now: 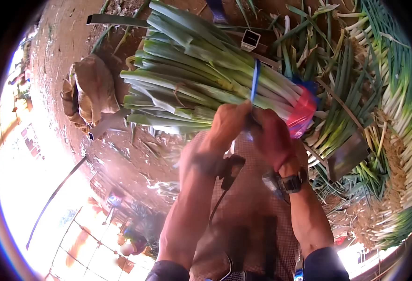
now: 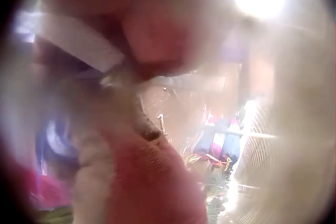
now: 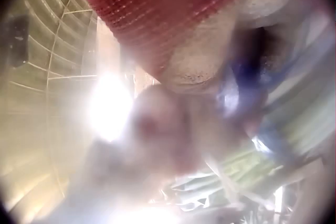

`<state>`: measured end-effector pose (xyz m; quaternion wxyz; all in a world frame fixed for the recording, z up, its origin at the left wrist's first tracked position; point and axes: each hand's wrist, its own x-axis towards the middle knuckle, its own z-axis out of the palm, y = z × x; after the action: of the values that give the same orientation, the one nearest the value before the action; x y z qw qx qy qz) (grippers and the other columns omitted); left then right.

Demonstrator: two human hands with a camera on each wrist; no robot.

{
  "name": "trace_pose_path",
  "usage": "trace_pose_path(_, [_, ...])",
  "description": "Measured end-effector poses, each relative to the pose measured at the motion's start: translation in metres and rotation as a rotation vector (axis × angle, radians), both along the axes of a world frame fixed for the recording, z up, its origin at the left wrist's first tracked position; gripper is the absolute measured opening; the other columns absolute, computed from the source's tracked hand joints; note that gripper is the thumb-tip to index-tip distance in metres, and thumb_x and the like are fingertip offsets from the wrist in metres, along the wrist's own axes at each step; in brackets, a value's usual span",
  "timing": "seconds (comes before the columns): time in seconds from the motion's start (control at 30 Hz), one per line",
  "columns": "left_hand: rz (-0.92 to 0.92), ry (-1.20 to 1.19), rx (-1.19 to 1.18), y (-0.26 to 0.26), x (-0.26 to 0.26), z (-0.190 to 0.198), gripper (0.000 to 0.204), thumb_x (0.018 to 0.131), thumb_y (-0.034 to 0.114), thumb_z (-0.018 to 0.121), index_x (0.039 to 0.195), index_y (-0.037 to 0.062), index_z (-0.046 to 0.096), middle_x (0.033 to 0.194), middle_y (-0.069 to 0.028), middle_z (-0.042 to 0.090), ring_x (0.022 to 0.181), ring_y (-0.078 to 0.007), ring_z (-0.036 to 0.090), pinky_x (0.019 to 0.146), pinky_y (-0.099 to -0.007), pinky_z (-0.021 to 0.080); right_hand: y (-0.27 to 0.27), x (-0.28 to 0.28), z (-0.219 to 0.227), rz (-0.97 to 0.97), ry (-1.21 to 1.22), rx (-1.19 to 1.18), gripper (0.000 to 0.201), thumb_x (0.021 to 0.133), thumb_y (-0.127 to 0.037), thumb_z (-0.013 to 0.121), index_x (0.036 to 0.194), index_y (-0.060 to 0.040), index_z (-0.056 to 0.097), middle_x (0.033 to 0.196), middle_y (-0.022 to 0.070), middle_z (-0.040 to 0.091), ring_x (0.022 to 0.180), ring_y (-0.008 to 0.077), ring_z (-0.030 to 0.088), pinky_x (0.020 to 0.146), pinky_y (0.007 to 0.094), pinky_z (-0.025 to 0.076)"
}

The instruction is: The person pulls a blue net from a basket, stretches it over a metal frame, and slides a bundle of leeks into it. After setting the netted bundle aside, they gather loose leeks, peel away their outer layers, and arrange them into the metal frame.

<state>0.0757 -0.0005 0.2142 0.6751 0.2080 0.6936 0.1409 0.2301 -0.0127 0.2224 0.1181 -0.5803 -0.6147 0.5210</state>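
A big bundle of leeks (image 1: 187, 61) lies across in front of me, leaves to the left and white ends to the right. Around its stalks runs a blue strap (image 1: 255, 79), and a red band (image 1: 303, 111) wraps the white ends. At the bundle's near side, my bare left hand (image 1: 229, 122) pinches the strap's near end with curled fingers. My right hand (image 1: 273, 138), in a red glove with bare fingertips, grips the strap right beside it. In the right wrist view the blue strap (image 3: 244, 85) passes by the gloved hand's fingertips. Both wrist views are blurred.
Metal stand posts (image 1: 250, 40) rise beside the bundle. Loose leeks (image 1: 341, 107) lie to the right, with a long row of them (image 1: 402, 93) at the far right. A brown sack (image 1: 93, 89) sits on the dirt floor (image 1: 51, 70) at left. A checked apron (image 1: 248, 206) covers my front.
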Motion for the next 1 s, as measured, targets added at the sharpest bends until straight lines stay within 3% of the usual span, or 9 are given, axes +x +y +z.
trace_pose_path(0.1, [-0.197, 0.267, 0.044, 0.009, 0.009, 0.005, 0.039, 0.089, 0.030, 0.067, 0.080, -0.0086, 0.069, 0.071, -0.0093, 0.067, 0.069, -0.0137, 0.060, 0.065, -0.0332, 0.049, 0.000, -0.003, 0.011, 0.211, -0.102, -0.120, 0.029, 0.090, -0.015, 0.058, 0.116, -0.0051, 0.064, 0.111, 0.0246, 0.065, 0.105, 0.0435, 0.063, 0.087, 0.0486, 0.052])
trace_pose_path(0.27, [-0.231, 0.336, 0.209, -0.006, -0.010, -0.022, 0.035, 0.085, 0.027, 0.066, 0.084, -0.0069, 0.069, 0.069, -0.0122, 0.065, 0.067, -0.0150, 0.060, 0.061, -0.0359, 0.048, 0.001, 0.021, 0.015, 0.087, 0.228, 0.038, 0.047, 0.081, -0.013, 0.071, 0.126, -0.0062, 0.062, 0.116, 0.0218, 0.064, 0.109, 0.0400, 0.063, 0.094, 0.0432, 0.051])
trace_pose_path(0.37, [-0.394, 0.358, 0.132, 0.003, -0.015, 0.005, 0.028, 0.084, 0.024, 0.065, 0.083, -0.0042, 0.069, 0.070, -0.0184, 0.066, 0.065, -0.0248, 0.064, 0.061, -0.0391, 0.051, 0.016, 0.005, 0.009, 0.005, 0.078, 0.305, 0.066, 0.070, -0.010, 0.079, 0.133, -0.0084, 0.058, 0.127, 0.0193, 0.060, 0.121, 0.0374, 0.057, 0.104, 0.0429, 0.045])
trace_pose_path(0.47, [-0.718, 0.460, 0.236, 0.001, -0.021, 0.015, 0.024, 0.087, 0.020, 0.062, 0.081, 0.0002, 0.072, 0.091, -0.0234, 0.071, 0.086, -0.0410, 0.068, 0.079, -0.0515, 0.053, 0.015, -0.026, -0.027, 0.295, -0.151, 0.537, 0.062, 0.071, -0.006, 0.074, 0.130, -0.0108, 0.060, 0.131, 0.0134, 0.060, 0.132, 0.0331, 0.050, 0.114, 0.0471, 0.034])
trace_pose_path(0.6, [-0.654, 0.552, 0.811, -0.002, -0.042, 0.016, 0.016, 0.088, 0.014, 0.061, 0.083, 0.0053, 0.074, 0.095, -0.0145, 0.071, 0.090, -0.0346, 0.068, 0.080, -0.0432, 0.055, 0.002, -0.052, -0.069, 0.198, -0.055, 0.545, 0.048, 0.075, -0.003, 0.068, 0.122, -0.0095, 0.065, 0.125, 0.0132, 0.064, 0.124, 0.0352, 0.056, 0.106, 0.0453, 0.043])
trace_pose_path(0.67, [-0.643, 0.544, 0.933, -0.002, -0.061, 0.023, 0.014, 0.088, 0.014, 0.062, 0.085, 0.0062, 0.074, 0.095, -0.0124, 0.071, 0.091, -0.0323, 0.068, 0.080, -0.0395, 0.055, -0.006, -0.062, -0.074, -0.250, 0.163, 0.320, 0.032, 0.083, -0.005, 0.063, 0.115, -0.0063, 0.068, 0.111, 0.0136, 0.070, 0.113, 0.0326, 0.064, 0.093, 0.0399, 0.051])
trace_pose_path(0.77, [0.077, 0.402, 0.584, -0.007, -0.100, 0.038, 0.017, 0.088, 0.024, 0.070, 0.088, 0.0081, 0.074, 0.090, -0.0126, 0.072, 0.081, -0.0287, 0.071, 0.075, -0.0392, 0.055, -0.006, -0.066, -0.073, -0.501, 0.303, 0.015, 0.025, 0.093, -0.014, 0.060, 0.114, -0.0027, 0.067, 0.102, 0.0153, 0.072, 0.105, 0.0257, 0.069, 0.081, 0.0352, 0.053])
trace_pose_path(0.83, [-0.425, 0.922, 0.379, 0.001, -0.134, 0.036, 0.025, 0.087, 0.033, 0.070, 0.087, 0.0084, 0.075, 0.081, -0.0144, 0.073, 0.081, -0.0336, 0.071, 0.074, -0.0430, 0.054, -0.006, -0.071, -0.074, -0.591, 0.432, -0.030, 0.023, 0.096, -0.020, 0.059, 0.109, -0.0024, 0.066, 0.096, 0.0120, 0.070, 0.096, 0.0220, 0.065, 0.077, 0.0339, 0.051])
trace_pose_path(1.0, [-0.756, 1.037, 0.501, 0.011, -0.145, -0.006, 0.032, 0.086, 0.037, 0.074, 0.089, 0.0054, 0.076, 0.069, -0.0095, 0.070, 0.065, -0.0240, 0.069, 0.065, -0.0380, 0.051, 0.009, -0.073, -0.068, -0.765, 0.571, -0.154, 0.028, 0.104, -0.028, 0.056, 0.096, -0.0031, 0.063, 0.081, 0.0025, 0.062, 0.071, 0.0115, 0.051, 0.067, 0.0279, 0.042])
